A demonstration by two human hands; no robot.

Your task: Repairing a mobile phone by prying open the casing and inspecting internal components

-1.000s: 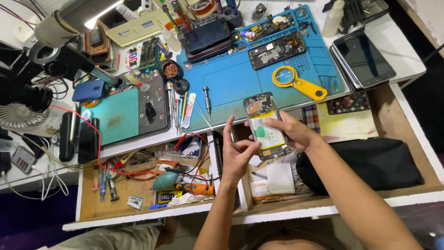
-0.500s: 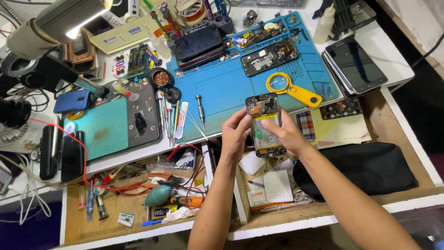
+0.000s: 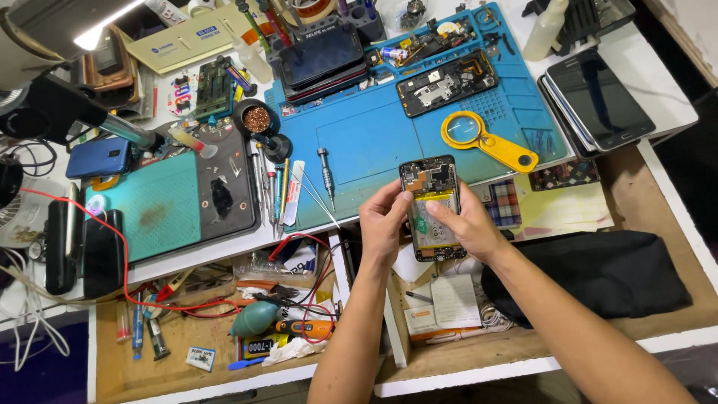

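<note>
Magnifier [image 3: 488, 141] on mat [image 3: 374, 142] (behind phone [image 3: 431, 206])

- Opened smartphone [image 3: 429, 203]: back cover off, black frame, internals facing up.
- Upper part: dark circuit board with metal shields; below it a yellow-green battery fills most of the body.
- Pose: lengthwise away from the person, roughly level, raised above the near edge of the blue work mat [image 3: 374, 142].
- Clasped at both long sides.
</note>
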